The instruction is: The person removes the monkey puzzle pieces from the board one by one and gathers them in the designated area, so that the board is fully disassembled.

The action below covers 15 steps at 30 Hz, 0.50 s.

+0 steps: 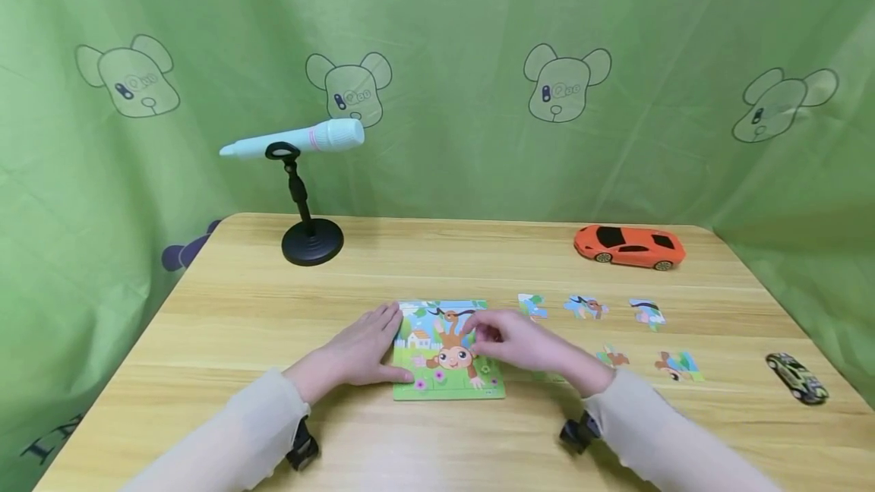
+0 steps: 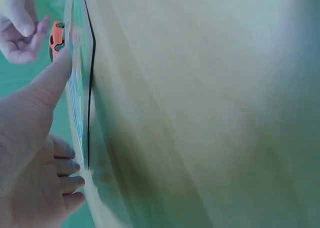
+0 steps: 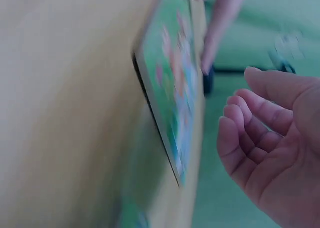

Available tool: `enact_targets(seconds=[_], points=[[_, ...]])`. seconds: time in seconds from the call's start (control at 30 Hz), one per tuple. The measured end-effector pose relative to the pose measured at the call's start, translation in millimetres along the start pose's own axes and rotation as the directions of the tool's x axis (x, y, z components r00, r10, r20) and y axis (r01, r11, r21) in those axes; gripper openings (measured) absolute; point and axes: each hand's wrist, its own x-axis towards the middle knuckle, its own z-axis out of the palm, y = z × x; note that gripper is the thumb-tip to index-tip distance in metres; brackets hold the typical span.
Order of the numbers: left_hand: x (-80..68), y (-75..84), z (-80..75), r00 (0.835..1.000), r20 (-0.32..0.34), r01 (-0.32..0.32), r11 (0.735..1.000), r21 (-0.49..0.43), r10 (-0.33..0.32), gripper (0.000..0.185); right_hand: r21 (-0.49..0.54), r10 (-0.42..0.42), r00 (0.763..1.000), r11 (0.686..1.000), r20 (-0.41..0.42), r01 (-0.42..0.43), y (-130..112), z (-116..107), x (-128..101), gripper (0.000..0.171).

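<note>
A square jigsaw board with a monkey picture lies flat on the wooden table. My left hand rests at its left edge, fingers straight, thumb reaching over the lower left corner. Above the board's right side hovers my right hand, fingers loosely curled. In the right wrist view, the right hand shows a gap between thumb and fingertips, with nothing held. Loose puzzle pieces lie to the right of the board, among them a piece with a brown tail and one with part of a face.
An orange toy car stands at the back right, and a small patterned toy car near the right edge. At the back left, a black stand carries a light blue microphone. A green curtain hangs behind the table.
</note>
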Motion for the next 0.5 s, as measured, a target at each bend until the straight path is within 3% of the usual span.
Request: enact_targets(seconds=[0.3, 0.5], points=[[-9.0, -1.0, -0.7, 0.999, 0.020, -0.046, 0.999, -0.027, 0.047, 0.105, -0.038, -0.072, 0.990, 0.996, 0.121, 0.077, -16, 36, 23, 0.032], [-7.6, -0.6, -0.8, 0.998, 0.026, -0.053, 0.998, -0.015, 0.054, 0.107, -0.071, -0.049, 0.988, 0.996, 0.146, 0.060, -21, 45, 30, 0.041]])
